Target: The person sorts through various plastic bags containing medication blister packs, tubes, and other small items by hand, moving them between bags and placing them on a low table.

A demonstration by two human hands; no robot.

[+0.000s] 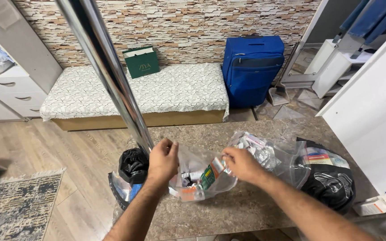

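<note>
A clear plastic bag point(202, 176) filled with small boxes and packets lies on the brown stone-pattern countertop point(228, 209). My left hand point(162, 159) pinches the bag's left edge near its mouth. My right hand point(242, 164) grips the bag's right side, fingers closed on the plastic. Both hands hold the same bag, spreading it between them.
A second clear bag point(269, 154) of blister packs and a black bag point(331, 185) lie to the right, with small boxes point(376, 204) at the edge. A shiny metal pole point(108, 76) rises at the counter's left. Beyond are a covered bench point(135, 91), green gift bag point(141, 61) and blue suitcase point(252, 69).
</note>
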